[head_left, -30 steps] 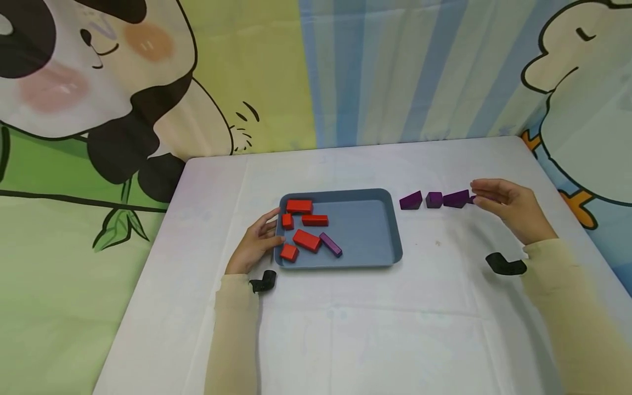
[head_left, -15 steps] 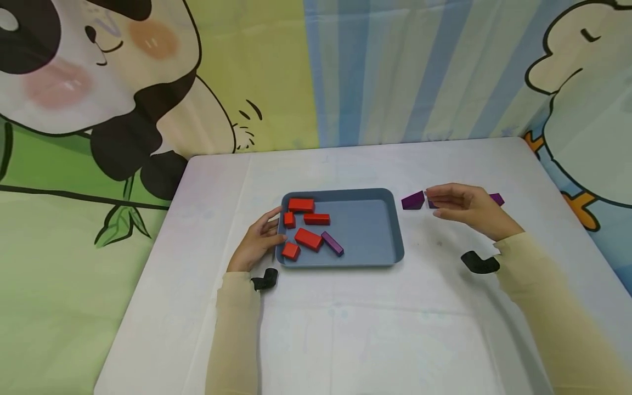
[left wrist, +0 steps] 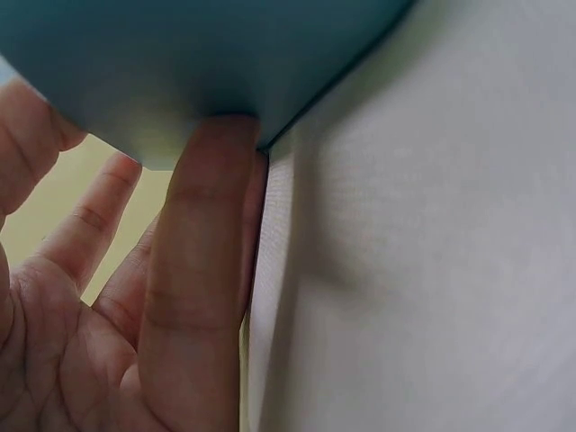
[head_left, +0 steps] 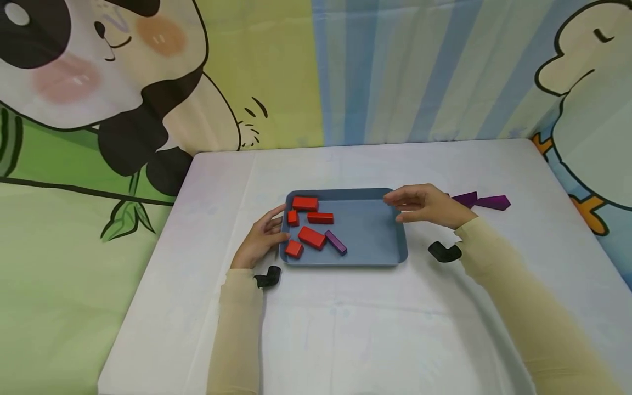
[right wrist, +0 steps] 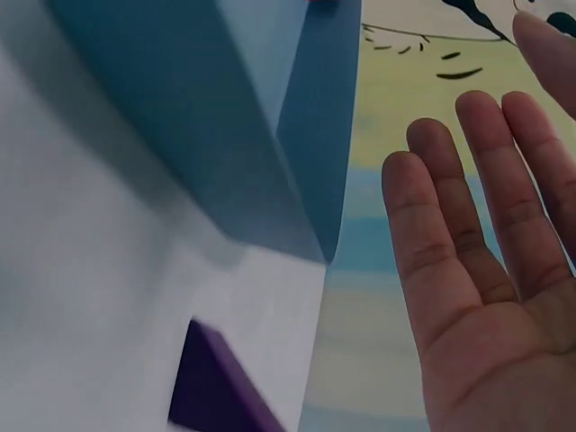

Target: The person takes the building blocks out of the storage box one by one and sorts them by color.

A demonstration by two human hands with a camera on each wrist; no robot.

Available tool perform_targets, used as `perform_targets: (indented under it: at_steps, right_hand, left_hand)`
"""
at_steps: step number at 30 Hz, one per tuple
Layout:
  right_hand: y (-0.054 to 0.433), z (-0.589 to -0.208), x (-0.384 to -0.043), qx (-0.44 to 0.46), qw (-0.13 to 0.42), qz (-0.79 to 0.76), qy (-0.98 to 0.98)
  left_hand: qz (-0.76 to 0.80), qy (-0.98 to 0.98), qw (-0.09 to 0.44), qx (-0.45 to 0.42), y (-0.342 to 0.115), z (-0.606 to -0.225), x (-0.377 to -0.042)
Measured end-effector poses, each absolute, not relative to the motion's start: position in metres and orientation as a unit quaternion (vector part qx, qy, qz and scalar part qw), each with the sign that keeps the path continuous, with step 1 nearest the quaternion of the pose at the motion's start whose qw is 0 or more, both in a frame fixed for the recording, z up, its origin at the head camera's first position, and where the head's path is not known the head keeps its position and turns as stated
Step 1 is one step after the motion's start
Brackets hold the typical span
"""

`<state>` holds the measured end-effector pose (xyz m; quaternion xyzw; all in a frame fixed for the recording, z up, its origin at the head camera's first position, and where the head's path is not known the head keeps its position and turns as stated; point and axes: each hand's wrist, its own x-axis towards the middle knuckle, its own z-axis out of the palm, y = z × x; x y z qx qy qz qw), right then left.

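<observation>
My left hand (head_left: 261, 237) holds the left end of a blue-grey tray (head_left: 375, 236), thumb at the rim and fingers along the outside. In the left wrist view, one finger (left wrist: 202, 270) presses against the tray's outer wall. My right hand (head_left: 427, 206) hovers at the tray's far right corner, fingers extended and nothing held. The right wrist view shows its palm (right wrist: 486, 342) beside the tray wall (right wrist: 180, 108). A purple block (head_left: 492, 202) and another purple block (head_left: 465, 199) lie right of this hand, which hides others in the row.
Inside the tray, toward its left, are several red blocks, among them a large one (head_left: 311, 238), and one slim purple block (head_left: 336, 242). A white cloth covers the table (head_left: 355, 334). Behind it hangs a printed curtain (head_left: 395, 71) with cartoon animals.
My right hand has travelled left along the row of purple blocks to the tray's right end, uncovering the far right blocks and covering the nearer ones. The left hand stays at the tray.
</observation>
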<state>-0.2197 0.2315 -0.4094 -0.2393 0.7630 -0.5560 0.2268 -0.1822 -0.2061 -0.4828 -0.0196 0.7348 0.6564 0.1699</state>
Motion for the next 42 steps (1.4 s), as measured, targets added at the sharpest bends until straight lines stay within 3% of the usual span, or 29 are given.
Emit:
perform_targets:
  at_steps: [23,34,42]
  right_hand:
    - [0.157,-0.43,-0.251,-0.325,0.325,-0.525,0.716]
    - [0.123,-0.443,-0.245,-0.339,0.376,-0.463,0.727]
    - [0.109,-0.446,-0.241,-0.332,0.383,-0.406,0.761]
  left_hand:
    - [0.673,0.72,0.168,0.003,-0.203,-0.48,-0.182]
    - [0.663,0.73,0.167,-0.007,-0.205,-0.481,-0.181]
    - [0.656,0.737,0.166,-0.012,-0.205,-0.48,-0.181]
